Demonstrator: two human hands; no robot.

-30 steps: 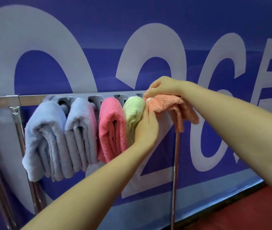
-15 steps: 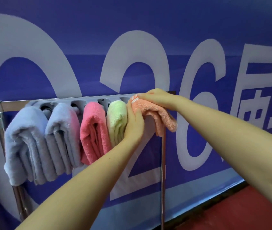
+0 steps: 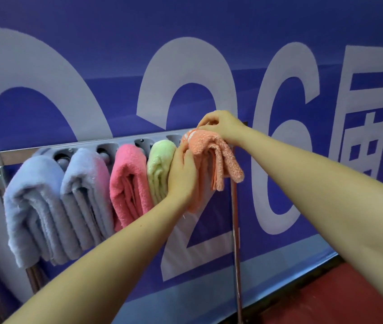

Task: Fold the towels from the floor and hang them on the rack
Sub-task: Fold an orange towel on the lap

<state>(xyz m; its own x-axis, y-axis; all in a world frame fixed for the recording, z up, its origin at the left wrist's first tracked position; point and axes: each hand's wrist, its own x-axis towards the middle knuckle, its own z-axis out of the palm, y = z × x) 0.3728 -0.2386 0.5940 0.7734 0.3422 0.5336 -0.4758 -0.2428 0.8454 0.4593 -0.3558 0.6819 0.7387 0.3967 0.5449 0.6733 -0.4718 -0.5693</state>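
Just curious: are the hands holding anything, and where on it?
Yes, the orange towel: the right hand pinches its top fold over the rack; the left hand presses its left side.

2 bare forearms show, with no sleeves, watch or rings in view. The left hand [image 3: 182,176] and right hand [image 3: 220,126] are gloveless, with short, unpainted nails on the fingers [image 3: 205,120].
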